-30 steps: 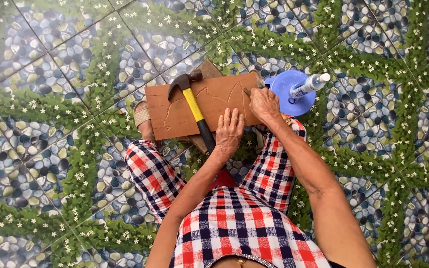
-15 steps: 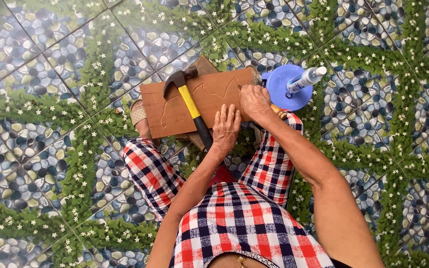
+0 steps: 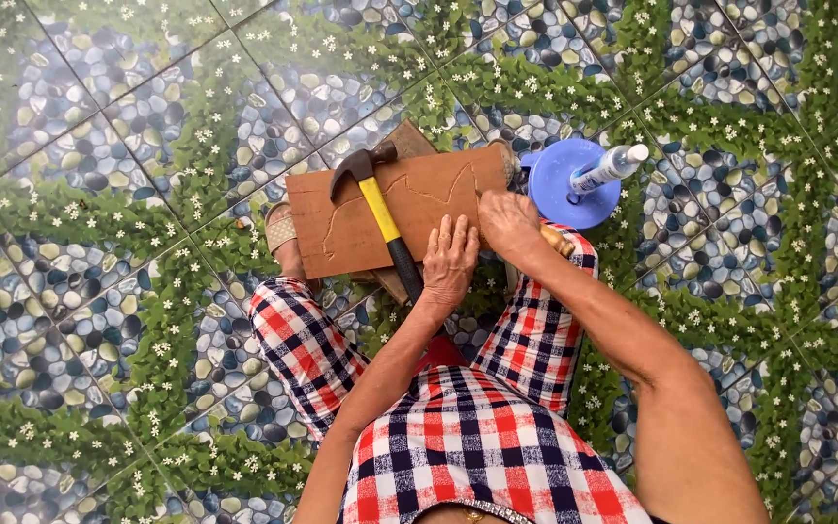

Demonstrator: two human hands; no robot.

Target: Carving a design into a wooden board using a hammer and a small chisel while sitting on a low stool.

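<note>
A brown wooden board (image 3: 429,199) with a carved outline lies across a block in front of my knees. On it rests a hammer (image 3: 376,199) with a yellow and black handle and a dark head. My left hand (image 3: 450,260) lies flat on the board's near edge, just right of the hammer's black grip, holding nothing. At the board's right end my right hand (image 3: 508,223) is closed around a wooden-handled tool (image 3: 559,242). Only the handle's butt shows; the tip is hidden under the hand.
A blue round disc (image 3: 555,189) with a white and grey bottle (image 3: 609,167) lying on it sits right of the board. A sandalled foot (image 3: 283,233) shows at the board's left. My checked trousers (image 3: 482,427) fill the lower middle. The floor is patterned tile.
My right hand has shifted slightly along the board's right end. The left hand and the hammer have stayed where they were.
</note>
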